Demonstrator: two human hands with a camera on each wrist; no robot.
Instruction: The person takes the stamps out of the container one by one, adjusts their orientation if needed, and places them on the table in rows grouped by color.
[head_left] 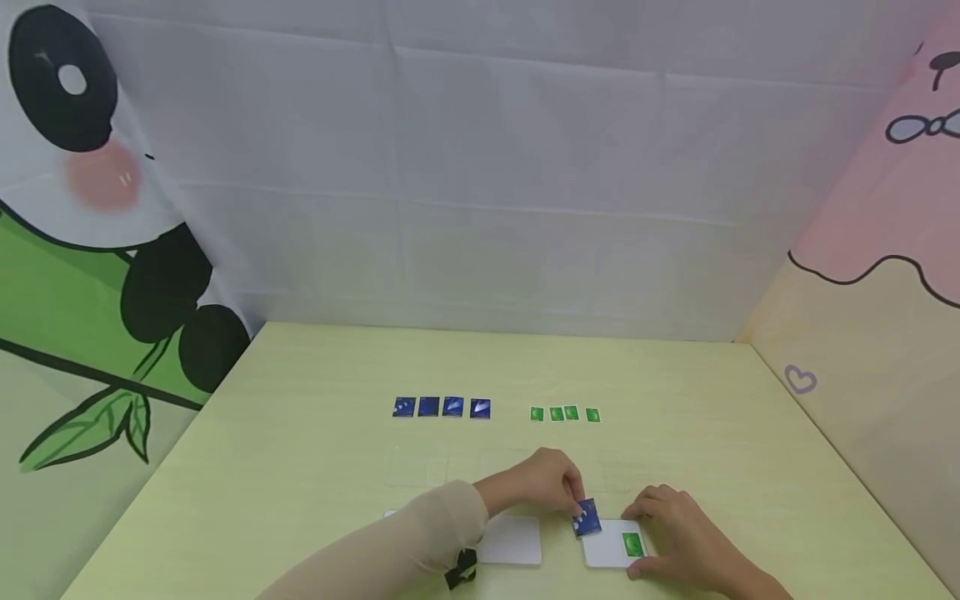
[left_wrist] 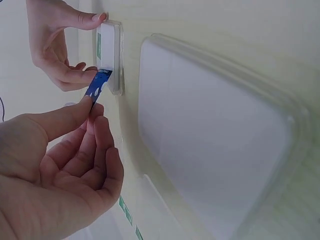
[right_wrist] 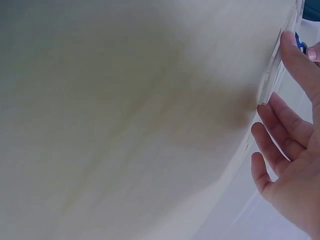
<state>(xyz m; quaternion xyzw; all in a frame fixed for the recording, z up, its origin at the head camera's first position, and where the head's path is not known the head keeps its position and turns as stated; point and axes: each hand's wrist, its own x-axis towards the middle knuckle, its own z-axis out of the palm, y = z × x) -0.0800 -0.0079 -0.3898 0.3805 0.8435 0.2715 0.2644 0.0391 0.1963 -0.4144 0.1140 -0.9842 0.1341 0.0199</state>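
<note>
My left hand [head_left: 546,482] pinches a small blue square card [head_left: 587,517] with pale marks between thumb and fingertips. This card overlaps the upper left corner of a flat white box [head_left: 606,550] with rounded corners. A small green card [head_left: 633,545] lies on the right part of that box. At the right end, my right hand [head_left: 678,533] holds the box, thumb at the near edge and fingers at the far edge. In the left wrist view, the blue card [left_wrist: 98,84] is tilted, and the box [left_wrist: 116,55] shows a clear rim.
Another white box [head_left: 512,540] lies to the left, with the left sleeve [head_left: 420,533] partly over a further white edge. Farther back, several blue cards [head_left: 429,407] form a row, with several green cards [head_left: 557,413] to their right. Cloth walls [head_left: 487,208] surround the yellow table [head_left: 262,467].
</note>
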